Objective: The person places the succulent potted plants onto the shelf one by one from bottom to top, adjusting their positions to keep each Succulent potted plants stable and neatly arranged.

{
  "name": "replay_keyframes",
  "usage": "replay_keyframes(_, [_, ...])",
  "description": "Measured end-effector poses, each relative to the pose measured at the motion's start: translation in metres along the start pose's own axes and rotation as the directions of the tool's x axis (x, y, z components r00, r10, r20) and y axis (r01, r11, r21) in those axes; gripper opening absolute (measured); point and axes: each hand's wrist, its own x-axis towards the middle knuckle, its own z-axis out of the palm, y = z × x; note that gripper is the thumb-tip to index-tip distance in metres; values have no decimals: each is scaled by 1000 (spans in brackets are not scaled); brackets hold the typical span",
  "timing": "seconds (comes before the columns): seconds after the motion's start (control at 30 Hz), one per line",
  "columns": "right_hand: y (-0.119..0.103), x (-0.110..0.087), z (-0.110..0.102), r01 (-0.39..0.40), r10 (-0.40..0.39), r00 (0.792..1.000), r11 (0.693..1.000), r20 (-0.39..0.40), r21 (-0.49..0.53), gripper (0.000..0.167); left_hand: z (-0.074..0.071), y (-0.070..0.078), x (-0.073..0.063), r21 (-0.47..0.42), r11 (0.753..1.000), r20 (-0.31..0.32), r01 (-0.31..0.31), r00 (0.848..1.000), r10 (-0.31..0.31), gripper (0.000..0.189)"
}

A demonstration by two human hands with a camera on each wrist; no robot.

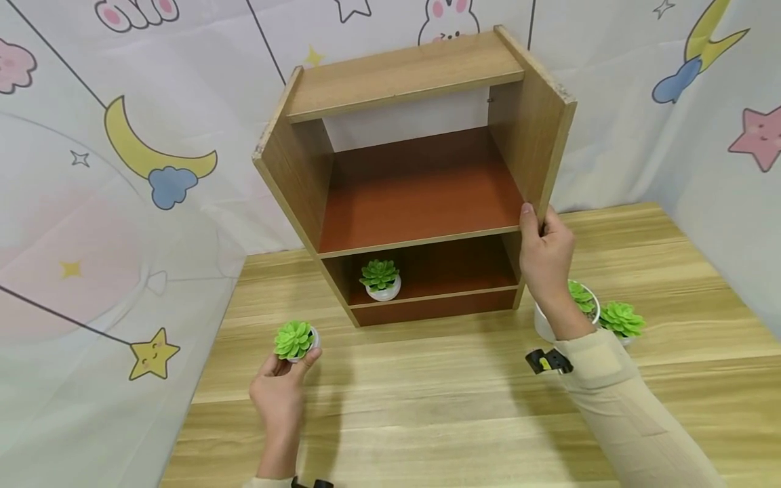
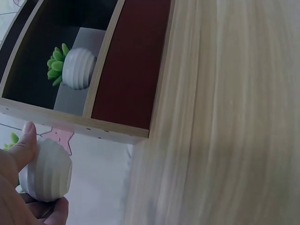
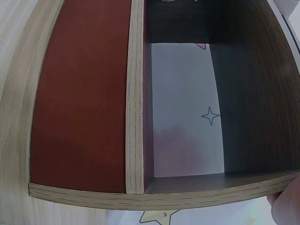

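Counting four little fake plants here. One is in the left hand, its white pot pinched between thumb and fingers, over the tabletop just left of the shelf's near left corner. The second sits at the left end of the lower compartment. The other two are on the right — a bigger pot partly hidden behind the right wrist, and a smaller plant just beside it.

One wooden shelf, two hands, well apart. The right hand is gripping the edge of the shelf's right side panel, thumb toward the inside.

Room-wise, there's a wide stretch of tabletop on the near side of the shelf, and more to the right past the plants. Tighter on the left — the tabletop's edge runs close by the left hand there.
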Motion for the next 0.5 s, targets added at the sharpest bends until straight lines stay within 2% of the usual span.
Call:
replay_keyframes(0.2, [0,0,-1,0,0,1000,1000,7,-1,28,7,7,-5,5,1000,44,22,999,-22,80])
replay_keyframes(0.5, [-1,-1,-1,-12,12,1000,1000,5,-3,28,15,12,-12,1,1000,53,0,999,0,81])
